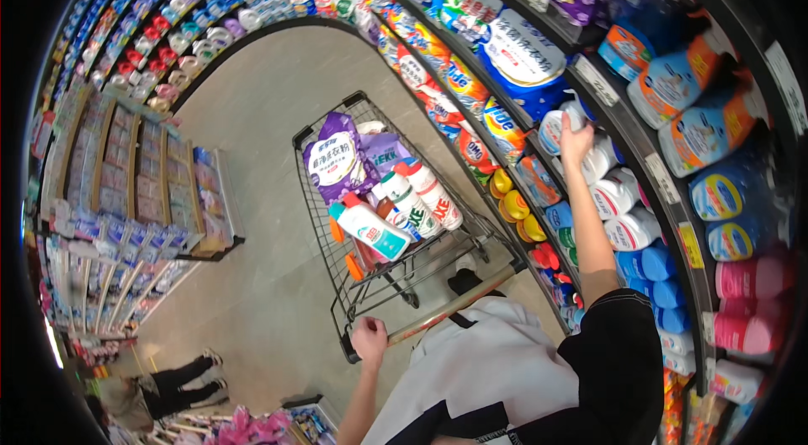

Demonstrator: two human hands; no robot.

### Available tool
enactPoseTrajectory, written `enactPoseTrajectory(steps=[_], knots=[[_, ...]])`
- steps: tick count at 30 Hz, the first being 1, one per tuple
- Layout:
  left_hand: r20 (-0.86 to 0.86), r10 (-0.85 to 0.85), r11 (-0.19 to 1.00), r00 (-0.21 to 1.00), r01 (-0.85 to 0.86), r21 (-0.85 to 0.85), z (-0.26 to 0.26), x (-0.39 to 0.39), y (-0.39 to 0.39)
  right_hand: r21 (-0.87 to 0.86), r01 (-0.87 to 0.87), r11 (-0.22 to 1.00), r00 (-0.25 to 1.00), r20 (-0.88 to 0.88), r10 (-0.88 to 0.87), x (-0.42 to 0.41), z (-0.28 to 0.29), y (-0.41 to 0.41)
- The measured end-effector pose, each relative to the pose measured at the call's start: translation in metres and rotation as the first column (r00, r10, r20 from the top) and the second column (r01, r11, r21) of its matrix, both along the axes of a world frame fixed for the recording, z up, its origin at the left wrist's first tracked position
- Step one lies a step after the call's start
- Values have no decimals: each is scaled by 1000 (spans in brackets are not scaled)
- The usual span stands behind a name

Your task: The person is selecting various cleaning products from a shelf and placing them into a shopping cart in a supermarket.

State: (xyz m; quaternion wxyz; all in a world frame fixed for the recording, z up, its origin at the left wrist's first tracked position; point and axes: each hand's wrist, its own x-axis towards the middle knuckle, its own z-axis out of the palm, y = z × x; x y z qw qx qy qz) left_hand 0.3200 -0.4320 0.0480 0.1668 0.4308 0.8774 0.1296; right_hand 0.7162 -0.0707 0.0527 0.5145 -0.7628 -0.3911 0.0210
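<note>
My right hand (576, 140) reaches to a shelf on the right and grips a white plastic bottle with a blue label (551, 132); some of its fingers are hidden. Similar white bottles (615, 194) stand beside it. My left hand (369, 339) is closed around the left end of the handle (442, 313) of a wire shopping cart (322, 230). Inside the cart lie a purple bag of laundry powder (332, 157), a lilac pack (384, 151), a white and teal bottle (369, 230), a green-capped bottle (410, 202) and a red-capped bottle (434, 192).
Shelves of detergent bags (464, 79) curve along the right and far side. Large blue and orange bottles (672, 82) fill an upper right shelf. A display rack (148, 173) stands on the left of the tiled floor (271, 72). A person (170, 391) stands at lower left.
</note>
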Motion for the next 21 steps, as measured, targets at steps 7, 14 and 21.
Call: enactPoseTrajectory(steps=[7,14,21], knots=[[-51,60,996,997,-56,69,-1,-11,18,-19,-161,987,981,-115,158,3,3,16],[-73,117,992,990,-113,53,1,-18,33,204,-529,824,848,149,508,-55,42,-50],[-106,159,986,981,-152,71,1,-28,39,104,-819,565,518,-291,804,-160,73,-40]])
